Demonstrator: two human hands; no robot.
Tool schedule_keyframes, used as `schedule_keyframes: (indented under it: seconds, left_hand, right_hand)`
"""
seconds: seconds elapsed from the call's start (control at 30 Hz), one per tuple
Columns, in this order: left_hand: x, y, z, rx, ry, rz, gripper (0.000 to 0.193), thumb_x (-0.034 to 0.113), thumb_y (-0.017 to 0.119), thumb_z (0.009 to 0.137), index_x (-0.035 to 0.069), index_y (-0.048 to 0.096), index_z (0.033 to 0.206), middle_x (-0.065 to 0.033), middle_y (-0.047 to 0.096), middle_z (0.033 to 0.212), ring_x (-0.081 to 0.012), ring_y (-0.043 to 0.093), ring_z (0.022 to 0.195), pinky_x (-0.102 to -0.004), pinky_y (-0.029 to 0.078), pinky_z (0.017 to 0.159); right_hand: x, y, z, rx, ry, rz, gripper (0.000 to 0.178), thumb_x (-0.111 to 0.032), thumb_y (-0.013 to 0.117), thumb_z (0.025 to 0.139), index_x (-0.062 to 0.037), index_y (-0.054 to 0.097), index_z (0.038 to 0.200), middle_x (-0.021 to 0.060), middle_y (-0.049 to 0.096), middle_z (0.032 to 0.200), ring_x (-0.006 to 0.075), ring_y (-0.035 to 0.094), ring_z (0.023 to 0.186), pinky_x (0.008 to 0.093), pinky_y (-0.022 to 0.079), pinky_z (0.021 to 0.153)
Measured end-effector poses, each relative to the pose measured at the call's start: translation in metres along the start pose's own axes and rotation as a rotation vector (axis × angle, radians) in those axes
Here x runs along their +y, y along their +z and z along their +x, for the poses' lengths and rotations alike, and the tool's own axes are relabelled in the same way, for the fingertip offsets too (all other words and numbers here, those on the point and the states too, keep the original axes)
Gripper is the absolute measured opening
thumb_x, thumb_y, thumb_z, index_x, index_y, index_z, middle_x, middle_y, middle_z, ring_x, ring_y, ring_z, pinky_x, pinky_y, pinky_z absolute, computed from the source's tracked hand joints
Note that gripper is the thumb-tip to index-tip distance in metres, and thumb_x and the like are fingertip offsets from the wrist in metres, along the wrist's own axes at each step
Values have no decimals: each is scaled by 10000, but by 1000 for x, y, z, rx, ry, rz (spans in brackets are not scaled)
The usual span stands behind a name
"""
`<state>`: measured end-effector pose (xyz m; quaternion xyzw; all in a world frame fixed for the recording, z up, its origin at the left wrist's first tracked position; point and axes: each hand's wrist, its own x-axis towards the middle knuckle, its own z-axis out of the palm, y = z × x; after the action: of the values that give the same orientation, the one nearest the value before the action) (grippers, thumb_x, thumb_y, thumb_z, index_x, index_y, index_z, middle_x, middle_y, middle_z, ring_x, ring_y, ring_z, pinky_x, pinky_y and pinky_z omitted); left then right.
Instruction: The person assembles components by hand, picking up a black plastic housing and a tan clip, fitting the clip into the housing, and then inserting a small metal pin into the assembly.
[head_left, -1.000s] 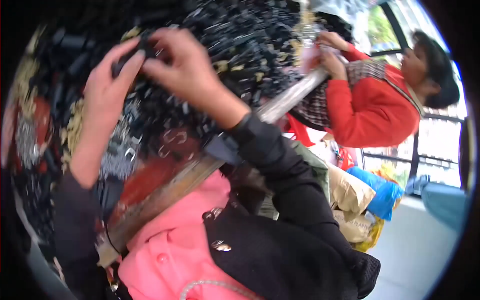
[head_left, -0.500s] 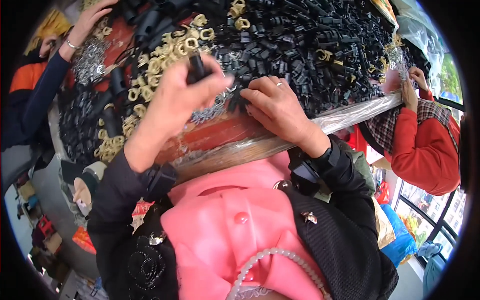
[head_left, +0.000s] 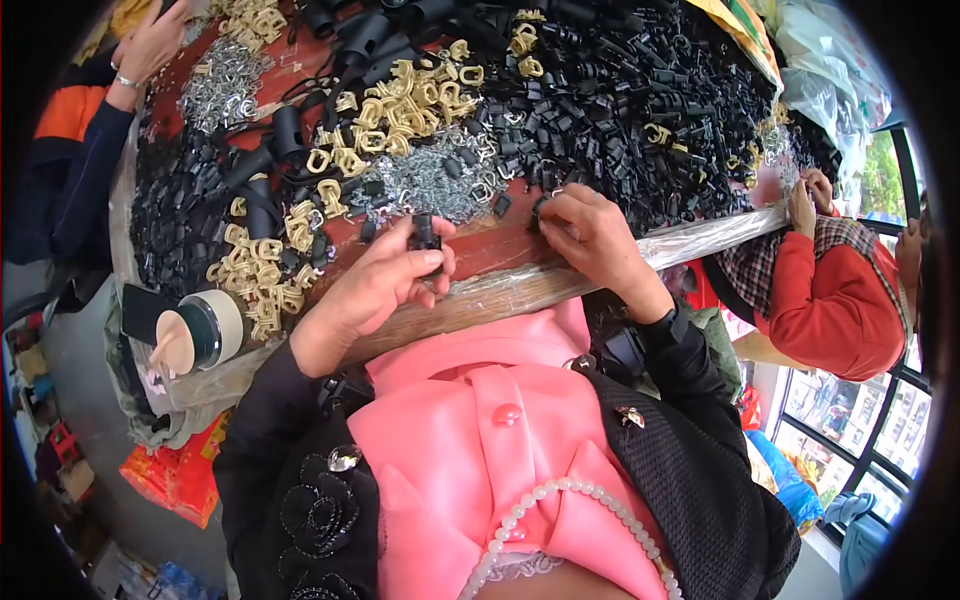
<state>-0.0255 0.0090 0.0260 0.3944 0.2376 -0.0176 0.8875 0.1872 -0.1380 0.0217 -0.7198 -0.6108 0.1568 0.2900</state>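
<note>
My left hand is closed around a short black plastic cylinder-like part, held upright just above the table's near edge. The thumb lies across its lower end. To its right, my right hand rests low over the table with thumb and fingertips pinched together at the edge of the black pile. Something small and dark shows at those fingertips, too small to make out. Beyond the hands lie a heap of small silver metal pieces, beige plastic ring-shaped parts and a wide spread of small black plastic pieces.
Black tubes lie among the parts on the red tabletop. A lidded cup stands at the left corner. Film wraps the wooden table edge. Co-workers' hands are at the far left and another person's hands at the right.
My left hand, with the black part, has come down from over the beige parts toward the near edge. My right hand has shifted a little, still at the black pile. The view has shifted.
</note>
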Motion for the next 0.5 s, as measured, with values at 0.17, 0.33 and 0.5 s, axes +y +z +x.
schedule_keyframes:
  seconds: [0.17, 0.33, 0.5]
  left_hand:
    - [-3, -9, 8, -185, -29, -226, 316, 252, 402, 867, 58, 377, 1114, -66, 512, 887, -134, 522, 724, -231, 425, 590]
    - [0, -6, 12, -134, -76, -124, 320, 220, 431, 857, 55, 374, 1125, -65, 524, 885, -129, 526, 729, -229, 430, 602]
    - [0, -6, 18, -80, -69, -74, 343, 160, 504, 820, 48, 388, 1123, -61, 532, 885, -113, 518, 718, -219, 426, 605]
  right_hand:
    - [0, 13, 23, 174, -115, -148, 83, -74, 578, 691, -52, 523, 748, 97, 469, 675, 271, 502, 587, 331, 411, 507]
    - [7, 26, 30, 80, -99, -358, 55, -73, 551, 707, -60, 516, 747, 98, 471, 675, 274, 509, 605, 345, 418, 529]
    - [1, 24, 32, -5, -95, -482, 63, -54, 525, 705, -64, 497, 761, 96, 470, 690, 281, 503, 631, 355, 417, 559]
